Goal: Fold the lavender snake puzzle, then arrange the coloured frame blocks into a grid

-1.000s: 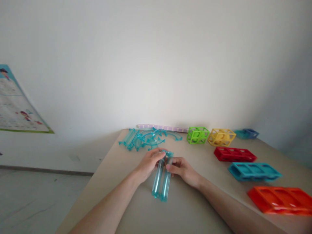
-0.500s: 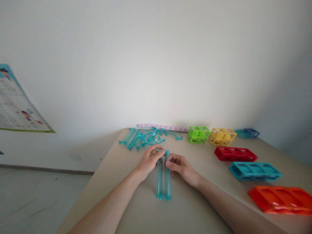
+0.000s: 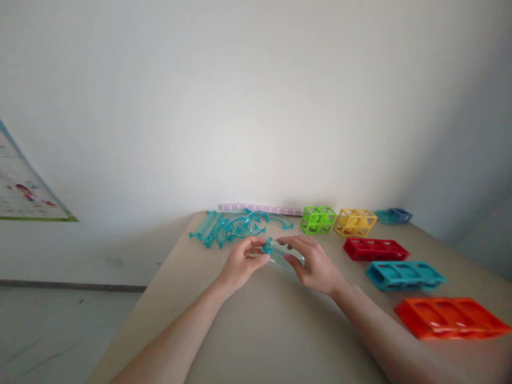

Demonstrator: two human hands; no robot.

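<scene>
One clear teal piece (image 3: 281, 255): in your grasp over the middle of the tabletop (image 3: 248, 336), lying crosswise, its teal end toward your left; whether it touches the surface beneath, you cannot tell
Left hand (image 3: 242, 261): mostly closed, your thumb and curled fingers holding the teal end of the piece
Right hand (image 3: 316, 264): half closed, your thumb and fingers parted by the width of the clear body and holding it from the right
Loose teal pieces (image 3: 230, 228): straight and curved parts, heaped beyond your left hand
Purple strip (image 3: 260, 208): behind that heap, along the foot of the wall (image 3: 256, 106)
Green frame (image 3: 318, 220): near the wall, beyond your right hand, just beside the yellow frame (image 3: 355, 222)
Red block (image 3: 376, 249): farthest of three on your right; the blue-green block (image 3: 405, 275) comes next, the orange block (image 3: 452, 318) nearest you
Dark blue item (image 3: 400, 215): far right, too small to make out
Poster (image 3: 30, 181): on the wall, far to your left
</scene>
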